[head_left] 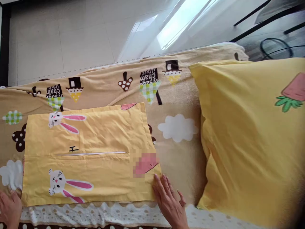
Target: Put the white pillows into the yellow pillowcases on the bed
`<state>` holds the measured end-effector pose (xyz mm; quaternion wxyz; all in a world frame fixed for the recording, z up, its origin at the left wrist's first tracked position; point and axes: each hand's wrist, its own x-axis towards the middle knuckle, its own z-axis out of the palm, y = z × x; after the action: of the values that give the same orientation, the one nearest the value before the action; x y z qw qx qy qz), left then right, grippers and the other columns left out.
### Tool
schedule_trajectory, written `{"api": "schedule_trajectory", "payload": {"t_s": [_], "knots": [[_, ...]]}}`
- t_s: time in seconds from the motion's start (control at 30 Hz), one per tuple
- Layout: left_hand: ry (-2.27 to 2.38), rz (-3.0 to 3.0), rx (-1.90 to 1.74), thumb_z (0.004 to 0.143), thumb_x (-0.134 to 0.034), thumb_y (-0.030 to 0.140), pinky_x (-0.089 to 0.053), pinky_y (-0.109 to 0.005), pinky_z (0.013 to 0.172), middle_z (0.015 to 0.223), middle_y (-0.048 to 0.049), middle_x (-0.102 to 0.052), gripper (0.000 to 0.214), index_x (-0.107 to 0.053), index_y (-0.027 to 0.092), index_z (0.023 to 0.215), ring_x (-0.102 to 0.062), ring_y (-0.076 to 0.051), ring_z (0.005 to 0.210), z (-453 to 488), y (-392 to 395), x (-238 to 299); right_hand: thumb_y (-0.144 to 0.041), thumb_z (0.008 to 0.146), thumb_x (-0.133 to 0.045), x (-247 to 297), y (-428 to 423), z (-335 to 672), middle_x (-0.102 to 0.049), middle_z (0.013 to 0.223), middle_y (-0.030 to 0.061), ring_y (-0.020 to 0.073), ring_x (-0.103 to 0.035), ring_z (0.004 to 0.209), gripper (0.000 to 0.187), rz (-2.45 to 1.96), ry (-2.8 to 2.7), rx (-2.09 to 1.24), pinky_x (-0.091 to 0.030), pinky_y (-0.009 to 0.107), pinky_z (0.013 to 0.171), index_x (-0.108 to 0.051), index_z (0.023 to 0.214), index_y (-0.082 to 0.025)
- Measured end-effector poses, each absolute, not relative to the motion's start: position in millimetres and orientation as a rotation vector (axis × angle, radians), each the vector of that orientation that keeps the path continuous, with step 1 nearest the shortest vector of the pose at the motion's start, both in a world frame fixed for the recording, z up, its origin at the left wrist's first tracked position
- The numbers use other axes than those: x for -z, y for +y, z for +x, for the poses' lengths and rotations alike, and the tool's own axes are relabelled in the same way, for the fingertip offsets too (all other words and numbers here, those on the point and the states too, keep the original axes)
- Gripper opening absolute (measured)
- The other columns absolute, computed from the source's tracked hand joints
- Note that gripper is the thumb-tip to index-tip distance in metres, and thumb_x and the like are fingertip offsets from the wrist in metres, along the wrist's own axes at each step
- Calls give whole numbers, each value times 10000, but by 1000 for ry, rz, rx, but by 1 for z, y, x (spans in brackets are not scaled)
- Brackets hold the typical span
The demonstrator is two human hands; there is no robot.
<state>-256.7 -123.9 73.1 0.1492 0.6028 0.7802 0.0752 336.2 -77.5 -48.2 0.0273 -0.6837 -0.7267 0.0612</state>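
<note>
A folded yellow pillowcase [88, 156] printed with white rabbits and pink carrots lies flat on a tan patterned blanket [176, 95]. My right hand [170, 202] rests flat at its near right corner, fingers stretched out and pressing the fabric edge. My left hand [9, 208] sits at the near left corner, only partly in view, its fingers curled at the cloth's edge.
A large yellow pillow [252, 136] with a carrot print lies to the right on the bed. A white scalloped trim with dots [95, 214] runs along the near edge. Beyond the bed is a pale tiled floor [71, 38] and dark furniture legs [269, 22] at top right.
</note>
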Motion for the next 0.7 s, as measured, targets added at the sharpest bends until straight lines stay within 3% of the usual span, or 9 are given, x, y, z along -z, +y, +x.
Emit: {"api": "schedule_trajectory", "payload": {"t_s": [0.1,0.2,0.33,0.47,0.57,0.7], "knots": [[2293,1771,-306,892,-519,371,-225,-521,1172,1533,-114,-353,677,-261,254,1508,-262,-278,1445,-208,-106,-47,-304,956,-388,35,-74,265,-489,1427,166,288,-567,1213,621,-1940,-2228,-103,-263,485,1063,-181,1538,-240],[2256,1935,-401,913,-490,279,-224,-477,1179,1515,-119,-383,698,-161,246,1528,-314,-239,1425,-134,-89,-10,-192,945,-379,23,-63,148,-540,1387,135,236,-528,1264,671,-1704,-2280,-317,-249,429,1091,-85,1548,-204],[2187,2055,-251,932,-396,175,-204,-449,1188,1479,-120,-438,639,-165,223,1526,-361,-203,1402,-74,-79,25,-147,942,-292,25,-36,48,-442,1476,78,185,-404,1368,627,-1370,-2430,-639,-254,358,1108,-120,1542,-203],[2308,1938,-10,932,-424,279,-210,-544,1165,1488,-106,-428,569,-305,278,1489,-365,-272,1398,-122,-106,26,-241,974,-339,50,-15,113,-422,1489,34,177,-415,1359,587,-1285,-2549,-622,-251,377,1116,-158,1531,-281],[2636,1648,-1,924,-391,352,-290,-579,1118,1536,-109,-333,627,-199,300,1519,-322,-306,1413,-201,-151,7,-278,972,-362,59,-22,223,-457,1459,71,214,-474,1315,593,-1595,-2477,-376,-247,405,1103,-167,1532,-287],[2744,1529,-59,887,-343,456,-264,-622,1118,1559,30,-244,661,-60,494,1483,-356,-299,1382,-279,-191,-24,-288,975,-338,48,-30,313,-455,1463,85,244,-499,1291,581,-1816,-2360,-209,-230,446,1104,-172,1531,-313]]}}
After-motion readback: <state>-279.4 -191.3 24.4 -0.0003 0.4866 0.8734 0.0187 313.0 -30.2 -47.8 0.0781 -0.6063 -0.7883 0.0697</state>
